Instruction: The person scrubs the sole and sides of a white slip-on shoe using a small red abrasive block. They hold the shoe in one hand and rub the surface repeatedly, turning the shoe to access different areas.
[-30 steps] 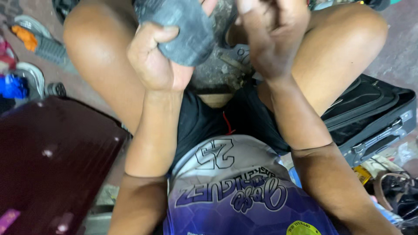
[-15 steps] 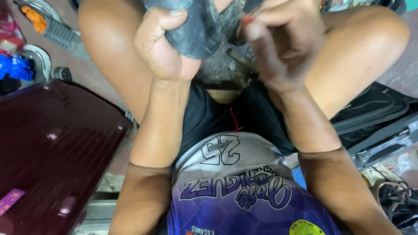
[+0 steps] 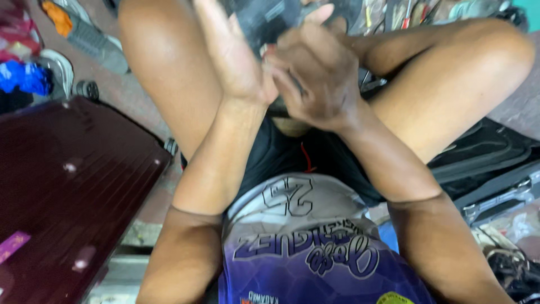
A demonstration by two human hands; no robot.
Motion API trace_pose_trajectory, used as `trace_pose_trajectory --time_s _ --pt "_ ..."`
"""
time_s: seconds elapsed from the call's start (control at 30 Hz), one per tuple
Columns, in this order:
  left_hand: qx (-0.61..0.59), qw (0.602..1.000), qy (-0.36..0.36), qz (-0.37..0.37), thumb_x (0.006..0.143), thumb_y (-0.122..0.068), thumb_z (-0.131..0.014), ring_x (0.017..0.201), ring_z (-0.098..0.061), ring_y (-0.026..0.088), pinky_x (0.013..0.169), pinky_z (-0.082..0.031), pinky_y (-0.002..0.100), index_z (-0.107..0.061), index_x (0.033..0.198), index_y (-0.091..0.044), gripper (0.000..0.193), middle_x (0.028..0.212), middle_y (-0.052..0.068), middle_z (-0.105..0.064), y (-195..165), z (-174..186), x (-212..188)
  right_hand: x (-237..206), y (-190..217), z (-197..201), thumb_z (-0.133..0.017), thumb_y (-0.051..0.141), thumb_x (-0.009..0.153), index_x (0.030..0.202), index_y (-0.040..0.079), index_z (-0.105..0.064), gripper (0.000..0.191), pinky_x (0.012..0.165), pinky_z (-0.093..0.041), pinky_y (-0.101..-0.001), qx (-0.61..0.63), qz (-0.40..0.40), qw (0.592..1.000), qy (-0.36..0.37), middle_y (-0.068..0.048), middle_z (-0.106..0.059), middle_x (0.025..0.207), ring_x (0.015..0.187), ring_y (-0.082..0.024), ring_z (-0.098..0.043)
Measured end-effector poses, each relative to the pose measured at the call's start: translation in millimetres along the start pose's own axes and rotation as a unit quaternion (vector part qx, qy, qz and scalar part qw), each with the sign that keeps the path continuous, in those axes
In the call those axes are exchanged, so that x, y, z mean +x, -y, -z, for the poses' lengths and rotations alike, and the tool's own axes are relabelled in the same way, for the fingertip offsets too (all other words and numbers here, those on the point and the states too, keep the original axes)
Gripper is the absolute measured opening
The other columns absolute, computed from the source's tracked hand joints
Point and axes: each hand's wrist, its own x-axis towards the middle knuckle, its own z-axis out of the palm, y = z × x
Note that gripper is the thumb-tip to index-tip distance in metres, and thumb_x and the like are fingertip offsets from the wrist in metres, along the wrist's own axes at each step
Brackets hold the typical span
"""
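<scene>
1. Maroon hard-shell suitcase (image 3: 73, 197) fills the 8 o'clock side of your view, lying flat beside your left thigh, a small wheel showing at its near corner.
2. Your black case (image 3: 495, 163) with a metal latch lies at 4 o'clock, tucked under your right thigh.
3. Your left hand (image 3: 233, 56) stands at 12 o'clock with the palm flat and fingers stretched upward, released rather than closed, its heel pressed against the other hand.
4. Your right hand (image 3: 315, 84) sits just at 1 o'clock of centre, fingers curled in; what they close on is hidden, so you cannot tell the grip.
5. Your dark rubber piece (image 3: 270, 19) shows at 12 o'clock, behind and between both hands, mostly covered by them.
6. Blue cloth (image 3: 25, 76) lies at 10 o'clock on the floor, well apart from your hands.
</scene>
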Motion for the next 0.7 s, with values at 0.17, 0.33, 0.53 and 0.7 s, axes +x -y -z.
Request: trace_pose_trajectory --time_s 0.17,0.33,0.53,0.7 --pt "-0.024 0.995 -0.006 0.102 0.097 -0.074 -0.024 0.105 -0.067 0.038 0.101 -0.058 0.061 -0.049 0.135 0.004 0.090 0.117 0.021 -0.065 1 -9 3 0 -6 5 -0.076 0.000 0.095 0.111 0.000 -0.064 0.020 0.076 -0.049 -0.0393 0.004 0.022 1.000 0.008 -0.014 -0.063 0.102 0.088 -0.031 -0.063" --pt "0.010 0.999 -0.038 0.036 0.103 -0.070 -0.030 0.107 -0.066 0.033 0.101 -0.052 0.051 -0.052 0.131 0.005 0.083 0.116 0.019 -0.066 2 -7 -1 1 1 8 -0.075 -0.001 0.094 0.112 0.003 -0.064 0.021 0.080 -0.051 -0.0396 -0.017 0.022 1.000 0.014 -0.010 -0.063 0.106 0.093 -0.030 -0.065" --pt "-0.048 0.987 0.120 0.098 0.097 -0.081 -0.032 0.106 -0.070 0.030 0.107 -0.055 0.053 -0.060 0.122 0.004 0.093 0.114 0.015 -0.069 -5 6 4 1 9 27 -0.077 0.005 0.090 0.103 0.004 -0.064 0.018 0.081 -0.052 -0.0418 -0.083 0.046 0.991 0.094 -0.011 -0.059 0.102 0.094 -0.032 -0.063" --pt "-0.002 0.991 0.117 0.071 0.112 -0.052 -0.038 0.107 -0.070 0.032 0.103 -0.056 0.056 -0.058 0.124 0.003 0.059 0.117 0.016 -0.069 -9 14 6 -4 5 48 -0.072 0.003 0.097 0.099 0.001 -0.065 0.007 0.081 -0.052 -0.0375 0.067 -0.046 0.996 0.046 -0.012 -0.063 0.105 0.093 -0.028 -0.063"
